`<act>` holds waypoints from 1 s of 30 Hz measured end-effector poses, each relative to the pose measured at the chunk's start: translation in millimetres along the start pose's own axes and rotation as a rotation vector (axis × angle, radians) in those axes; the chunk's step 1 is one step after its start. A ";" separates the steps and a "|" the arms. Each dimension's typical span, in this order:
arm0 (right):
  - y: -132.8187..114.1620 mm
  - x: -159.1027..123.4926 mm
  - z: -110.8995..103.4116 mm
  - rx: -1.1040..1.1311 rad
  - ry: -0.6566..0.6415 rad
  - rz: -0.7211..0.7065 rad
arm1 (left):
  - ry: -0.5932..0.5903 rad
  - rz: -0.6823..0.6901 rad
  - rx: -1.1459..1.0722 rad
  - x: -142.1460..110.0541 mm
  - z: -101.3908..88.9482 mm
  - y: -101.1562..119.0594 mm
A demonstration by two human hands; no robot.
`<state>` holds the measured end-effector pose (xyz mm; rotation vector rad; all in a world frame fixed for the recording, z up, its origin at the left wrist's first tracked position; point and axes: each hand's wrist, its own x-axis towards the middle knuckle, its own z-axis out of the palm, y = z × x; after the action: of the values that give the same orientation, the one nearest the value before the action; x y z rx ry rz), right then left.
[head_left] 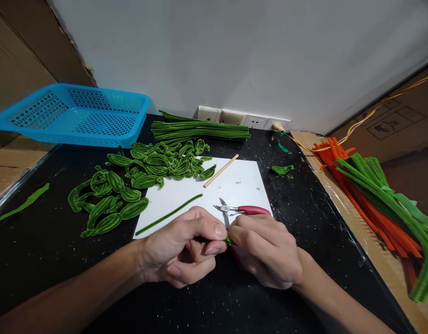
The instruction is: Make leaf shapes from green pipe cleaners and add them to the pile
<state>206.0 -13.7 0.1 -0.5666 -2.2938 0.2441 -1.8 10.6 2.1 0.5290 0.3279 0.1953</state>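
Note:
Over the near edge of a white sheet (196,208), my left hand (189,243) and my right hand (269,248) meet with fingertips pinched. Between them shows a bit of green pipe cleaner (229,240); most of it is hidden by the fingers. Red-handled nippers (250,210) lie with jaws apart just beyond my right hand, which covers part of them. A straight green pipe cleaner (168,215) rests on the sheet, left of a thin wooden stick (221,171). Many leaf-shaped loops of green pipe cleaner (158,162) are heaped at the left, some overlapping the sheet.
A blue plastic basket (137,125) stands at the back left. Against the wall sockets (257,121) lies a bundle of green pipe cleaners (200,131). Orange strips (370,218) and green bundles (384,199) sit on cardboard at the right. One leaf loop (282,170) lies apart.

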 end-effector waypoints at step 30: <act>2.0 -1.9 4.2 0.203 0.301 0.411 | 0.229 0.231 0.395 0.7 4.1 3.3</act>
<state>204.8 -12.9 -4.7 -0.9002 -1.8225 0.5445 -0.1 11.7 7.0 0.9398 0.5332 0.4215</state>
